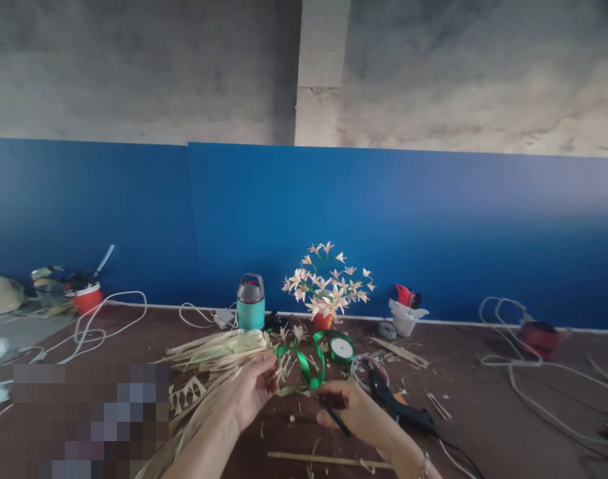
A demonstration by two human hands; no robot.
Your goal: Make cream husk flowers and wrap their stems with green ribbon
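Note:
My left hand [254, 392] is closed in a pinch on the free end of a green ribbon [304, 367]. From there the ribbon loops across to its white-centred spool [342, 350], which lies on the table. In my right hand [351, 409] is a slim black tool [334, 418]; its tip points toward the ribbon, and its exact kind is not clear. Just beyond my hands stands a spray of pale flowers [328, 286] in an orange pot [322, 321]. A few loose pale flowers [291, 334] lie near the ribbon.
Dried leaf strips [219, 349] spread to the left. A black glue gun [401, 407] with its cord lies by my right forearm. Behind are a teal flask [251, 309] and a white cup [404, 319]. A thin stick [328, 459] lies in front; white cables [513, 362] trail at right.

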